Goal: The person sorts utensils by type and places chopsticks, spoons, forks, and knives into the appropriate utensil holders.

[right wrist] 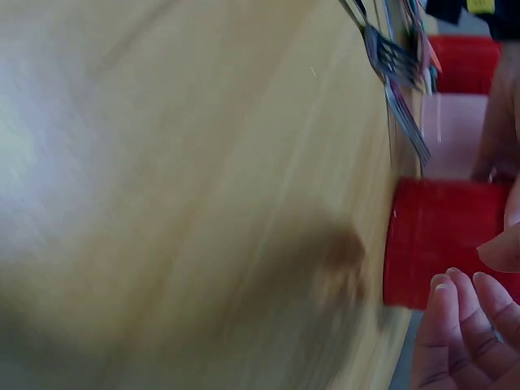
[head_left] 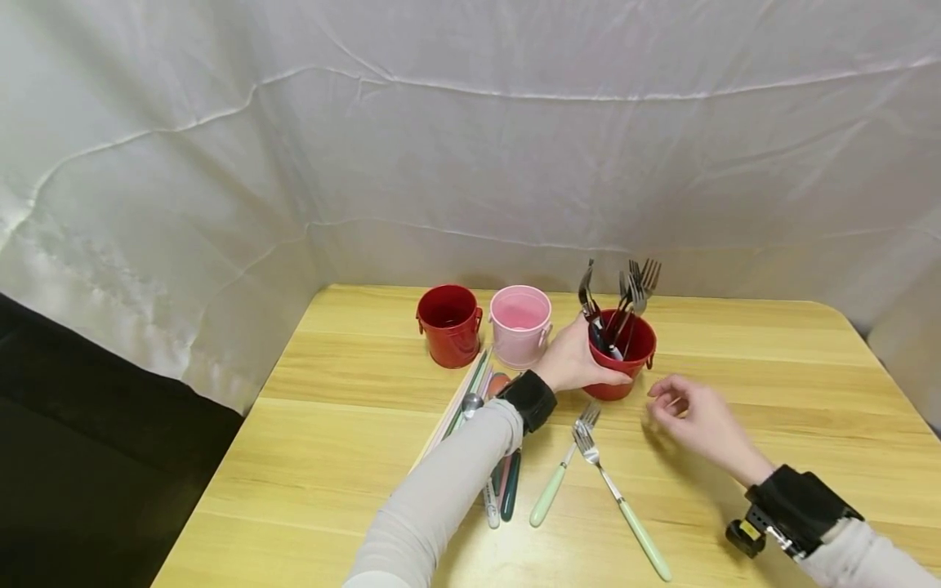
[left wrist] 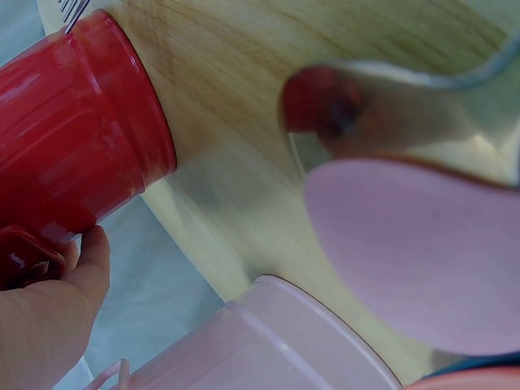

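My left hand point(head_left: 577, 359) grips a small red bucket point(head_left: 608, 387) at the back of the table, thumb across its front. Several metal forks point(head_left: 638, 298) stand tines up inside it, leaning different ways. In the left wrist view, fingertips touch the side of this red bucket point(left wrist: 81, 122) beside its handle lug. Just right of the bucket, my right hand point(head_left: 698, 420) hovers with fingers loosely bent and nothing in them. Between me and the bucket lie two forks with pale green handles, one fork point(head_left: 638, 531) to the right, the other fork point(head_left: 548, 496) partly under its tines.
A pink bucket point(head_left: 518, 341) and another red bucket point(head_left: 450, 336) stand left of my left hand. Under my left forearm lie chopsticks point(head_left: 450, 412), a metal spoon point(head_left: 471, 403) and other coloured-handled utensils, partly hidden. A pale cloth point(head_left: 470, 163) hangs behind the table.
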The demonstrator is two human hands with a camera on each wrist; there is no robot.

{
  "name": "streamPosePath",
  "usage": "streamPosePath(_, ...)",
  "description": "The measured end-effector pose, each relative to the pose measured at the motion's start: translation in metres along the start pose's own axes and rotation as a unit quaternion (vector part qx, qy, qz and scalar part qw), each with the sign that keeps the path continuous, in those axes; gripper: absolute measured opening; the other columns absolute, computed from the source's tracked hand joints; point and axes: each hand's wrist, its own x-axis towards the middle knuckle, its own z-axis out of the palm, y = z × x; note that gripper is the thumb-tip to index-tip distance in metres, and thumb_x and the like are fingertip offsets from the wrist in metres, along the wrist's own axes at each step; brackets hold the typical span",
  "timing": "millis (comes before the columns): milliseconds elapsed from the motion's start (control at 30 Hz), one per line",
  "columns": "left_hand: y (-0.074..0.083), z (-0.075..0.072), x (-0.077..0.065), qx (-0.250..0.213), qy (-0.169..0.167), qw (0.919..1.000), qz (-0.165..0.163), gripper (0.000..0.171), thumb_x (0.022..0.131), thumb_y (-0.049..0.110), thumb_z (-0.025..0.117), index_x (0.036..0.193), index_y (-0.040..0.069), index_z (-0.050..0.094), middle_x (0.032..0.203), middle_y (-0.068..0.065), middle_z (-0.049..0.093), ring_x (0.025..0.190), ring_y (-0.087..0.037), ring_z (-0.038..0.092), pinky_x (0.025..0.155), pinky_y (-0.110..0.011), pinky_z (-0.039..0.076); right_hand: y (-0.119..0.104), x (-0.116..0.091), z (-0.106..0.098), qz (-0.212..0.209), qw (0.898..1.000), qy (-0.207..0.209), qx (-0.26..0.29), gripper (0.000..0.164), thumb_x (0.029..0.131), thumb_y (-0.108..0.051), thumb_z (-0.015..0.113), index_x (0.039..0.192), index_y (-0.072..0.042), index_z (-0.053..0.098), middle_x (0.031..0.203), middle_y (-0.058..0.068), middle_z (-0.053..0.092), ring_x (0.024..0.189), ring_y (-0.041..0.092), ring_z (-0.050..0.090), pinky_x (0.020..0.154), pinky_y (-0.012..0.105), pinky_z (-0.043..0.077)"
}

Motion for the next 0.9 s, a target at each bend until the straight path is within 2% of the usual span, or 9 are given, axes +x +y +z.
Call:
streamPosePath(133, 0.000, 0.000, 0.000, -0.001, -0.001, 1.0000, -0.001, 0.093, 0.059, 0.032, 0.089, 0.136, 0.018, 0.037, 0.125, 0.006, 0.056, 0.111, -0.006, 0.053, 0.095, -0.021, 0.044, -0.008, -0.005, 0.007, -0.028, 1.000, -0.010, -0.007, 0.015, 0.077, 0.003, 0.066, 0.091, -0.001, 0.062, 0.074, 0.000, 0.062, 0.064, 0.009, 0.058, 0.056, 0.024, 0.052)
streamPosePath(367, -0.001, 0.000, 0.001, 0.003, -0.002, 1.0000, 0.003, 0.092, 0.060, 0.033, 0.089, 0.135, 0.018, 0.038, 0.125, 0.006, 0.056, 0.111, -0.007, 0.053, 0.095, -0.021, 0.044, -0.024, -0.014, 0.021, -0.043, 0.998, -0.038, -0.001, 0.015, 0.076, -0.001, 0.069, 0.087, -0.008, 0.061, 0.070, -0.008, 0.056, 0.062, 0.005, 0.054, 0.055, 0.023, 0.050)
streamPosePath(567, 0.000, 0.000, 0.000, 0.000, -0.004, 1.0000, -0.002, 0.092, 0.060, 0.033, 0.088, 0.136, 0.019, 0.037, 0.126, 0.006, 0.055, 0.112, -0.006, 0.053, 0.094, -0.022, 0.045, -0.035, -0.022, 0.028, -0.035, 0.997, -0.074, 0.007, 0.016, 0.078, -0.010, 0.073, 0.088, -0.011, 0.060, 0.069, -0.010, 0.055, 0.061, 0.003, 0.052, 0.053, 0.022, 0.048)
streamPosePath(800, 0.001, -0.001, 0.000, -0.007, -0.008, 0.9999, -0.009, 0.091, 0.061, 0.032, 0.088, 0.135, 0.020, 0.037, 0.126, 0.006, 0.055, 0.112, -0.007, 0.052, 0.095, -0.023, 0.045, -0.041, -0.029, 0.033, -0.005, 0.992, -0.125, 0.004, 0.021, 0.079, -0.018, 0.075, 0.092, -0.011, 0.059, 0.070, -0.010, 0.055, 0.060, 0.003, 0.051, 0.052, 0.022, 0.045)
streamPosePath(900, 0.002, -0.001, 0.000, -0.004, -0.009, 0.9999, -0.010, 0.091, 0.061, 0.032, 0.088, 0.136, 0.020, 0.037, 0.127, 0.006, 0.054, 0.112, -0.007, 0.052, 0.094, -0.023, 0.045, -0.042, -0.031, 0.035, 0.004, 0.990, -0.143, -0.004, 0.026, 0.079, -0.026, 0.075, 0.092, -0.012, 0.058, 0.069, -0.010, 0.053, 0.059, 0.003, 0.049, 0.051, 0.021, 0.042)
